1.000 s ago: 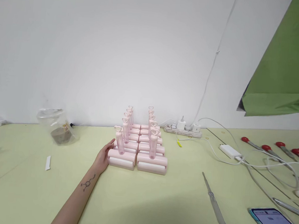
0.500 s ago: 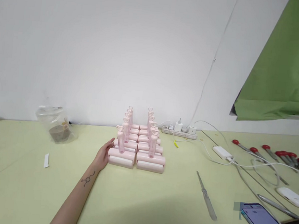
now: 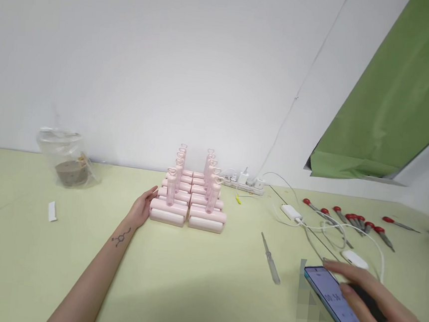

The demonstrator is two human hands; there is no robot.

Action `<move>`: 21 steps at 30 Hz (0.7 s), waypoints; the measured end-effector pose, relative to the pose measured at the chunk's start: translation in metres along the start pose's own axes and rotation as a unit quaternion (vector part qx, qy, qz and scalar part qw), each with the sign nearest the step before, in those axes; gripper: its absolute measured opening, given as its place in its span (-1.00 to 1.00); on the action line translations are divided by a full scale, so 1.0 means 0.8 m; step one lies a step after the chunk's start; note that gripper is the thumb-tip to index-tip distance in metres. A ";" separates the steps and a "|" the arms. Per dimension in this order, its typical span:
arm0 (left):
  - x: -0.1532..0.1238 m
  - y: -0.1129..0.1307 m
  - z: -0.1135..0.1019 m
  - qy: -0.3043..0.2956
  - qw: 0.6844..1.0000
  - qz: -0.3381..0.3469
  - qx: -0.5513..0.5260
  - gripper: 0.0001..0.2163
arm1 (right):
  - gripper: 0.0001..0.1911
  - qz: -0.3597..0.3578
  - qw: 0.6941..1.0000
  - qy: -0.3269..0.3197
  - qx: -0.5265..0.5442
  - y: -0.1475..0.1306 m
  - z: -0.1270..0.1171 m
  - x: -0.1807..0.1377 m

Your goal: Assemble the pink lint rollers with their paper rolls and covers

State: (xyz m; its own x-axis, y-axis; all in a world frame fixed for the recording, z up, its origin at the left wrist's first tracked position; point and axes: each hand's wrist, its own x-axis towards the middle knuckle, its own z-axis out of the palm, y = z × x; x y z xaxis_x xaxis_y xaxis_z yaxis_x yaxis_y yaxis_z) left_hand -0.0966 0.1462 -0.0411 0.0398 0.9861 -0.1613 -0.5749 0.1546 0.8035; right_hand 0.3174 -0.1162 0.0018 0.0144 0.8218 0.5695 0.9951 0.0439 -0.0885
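Note:
Two rows of pink lint rollers [image 3: 188,199] with clear heart-topped handles stand on the pale green table [image 3: 195,289]. My left hand [image 3: 141,209] rests open on the table, its fingers against the left end of the nearest roller. My right hand [image 3: 382,308] is at the lower right with fingers stretched out flat over a smartphone [image 3: 332,301] whose screen is lit. It covers the phone's near end.
A clear-handled tool [image 3: 270,258] lies between the rollers and the phone. Red-capped tools [image 3: 348,220], white cables, a charger block [image 3: 290,211] and a power strip [image 3: 244,183] sit at the right and back. A plastic bag [image 3: 66,160] stands at left. Green sheet [image 3: 388,106] hangs on the wall.
The view has swung right and tilted. My right hand has come into view over the phone. My left hand has stayed against the rollers.

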 end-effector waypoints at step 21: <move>0.003 -0.001 -0.002 0.010 1.000 0.002 0.000 -0.62 | -0.63 0.014 0.973 -0.076 -0.218 0.035 0.077 -0.011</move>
State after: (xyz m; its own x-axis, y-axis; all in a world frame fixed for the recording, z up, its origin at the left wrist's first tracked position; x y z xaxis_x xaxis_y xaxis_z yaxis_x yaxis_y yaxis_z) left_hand -0.0974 0.1485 -0.0436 0.0206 0.9853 -0.1693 -0.5758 0.1502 0.8037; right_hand 0.3394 -0.0871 -0.0562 0.0599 0.8957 0.4406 0.9422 -0.1965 0.2713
